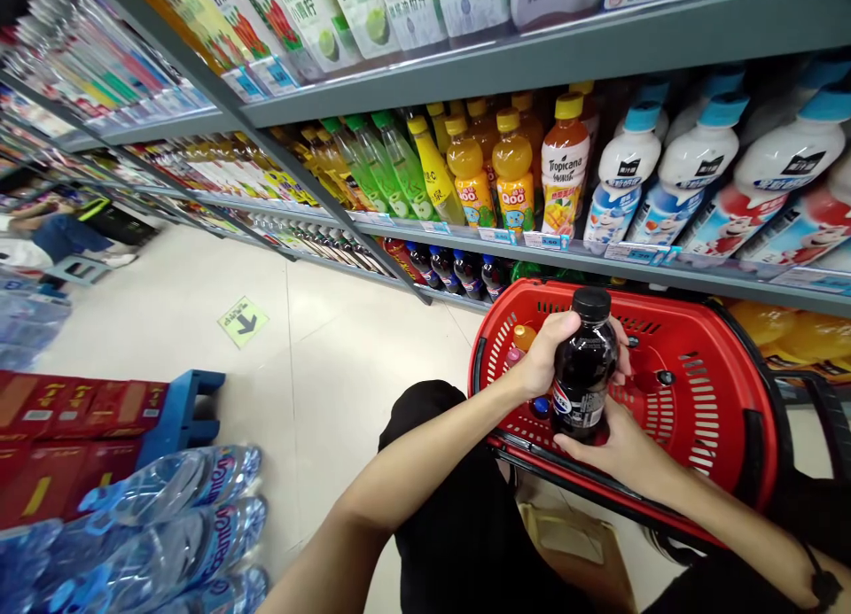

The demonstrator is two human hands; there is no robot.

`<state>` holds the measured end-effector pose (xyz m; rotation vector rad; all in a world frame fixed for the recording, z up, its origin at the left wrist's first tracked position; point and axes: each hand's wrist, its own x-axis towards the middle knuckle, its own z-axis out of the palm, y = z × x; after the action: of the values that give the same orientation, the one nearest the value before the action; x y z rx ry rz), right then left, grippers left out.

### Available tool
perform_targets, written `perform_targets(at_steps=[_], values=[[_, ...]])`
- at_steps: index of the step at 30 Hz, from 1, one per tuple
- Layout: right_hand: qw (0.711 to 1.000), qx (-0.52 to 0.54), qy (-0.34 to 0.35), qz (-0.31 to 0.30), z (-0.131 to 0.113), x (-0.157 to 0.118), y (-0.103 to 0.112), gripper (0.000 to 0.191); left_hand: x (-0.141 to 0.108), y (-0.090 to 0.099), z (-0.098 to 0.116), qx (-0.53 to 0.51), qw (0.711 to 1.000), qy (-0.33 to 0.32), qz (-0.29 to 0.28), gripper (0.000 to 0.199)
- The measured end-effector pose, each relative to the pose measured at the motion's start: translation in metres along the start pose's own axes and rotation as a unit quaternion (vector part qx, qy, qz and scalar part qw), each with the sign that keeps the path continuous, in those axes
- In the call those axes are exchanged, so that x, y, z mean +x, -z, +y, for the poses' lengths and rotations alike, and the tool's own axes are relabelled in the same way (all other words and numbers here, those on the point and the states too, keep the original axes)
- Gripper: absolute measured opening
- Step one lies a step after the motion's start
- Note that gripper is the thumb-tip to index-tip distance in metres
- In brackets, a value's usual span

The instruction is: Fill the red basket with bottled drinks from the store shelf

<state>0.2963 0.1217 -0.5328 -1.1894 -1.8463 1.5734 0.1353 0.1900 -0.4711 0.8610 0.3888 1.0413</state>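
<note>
A dark cola bottle [586, 357] with a black cap is held upright over the red shopping basket [718, 357]. My left hand [546, 353] grips its upper left side, fingers curled behind it. Lower down, my right hand [615, 446] is closed around the bottle's base; some of its fingers are hidden. The label faces me, with a round logo low on the left. Inside the basket, partly covered by my arms, lie a bottle with an orange cap [524, 336] and another with a blue cap [541, 407].
Shelves of drinks run along the far side, with orange juice bottles [514, 175], white milk-drink bottles [621, 175] and dark cola bottles [469, 273] lower down. Large water bottles [173, 490] and red boxes [73, 446] stand at lower left. Another person [59, 233] sits farther off.
</note>
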Motion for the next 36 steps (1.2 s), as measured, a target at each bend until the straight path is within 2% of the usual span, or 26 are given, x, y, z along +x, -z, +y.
perform_targets(at_steps=[16,36], values=[[1.0,-0.015,-0.008,-0.024,0.0066,-0.004,0.0008,0.058,0.0005,0.0006,-0.0015,-0.002,1.0,0.027,0.0,0.07],[0.999,0.008,-0.015,-0.034,-0.0006,-0.003,0.0016,0.059,0.0015,0.0006,-0.0014,0.006,0.999,0.031,0.002,0.072]])
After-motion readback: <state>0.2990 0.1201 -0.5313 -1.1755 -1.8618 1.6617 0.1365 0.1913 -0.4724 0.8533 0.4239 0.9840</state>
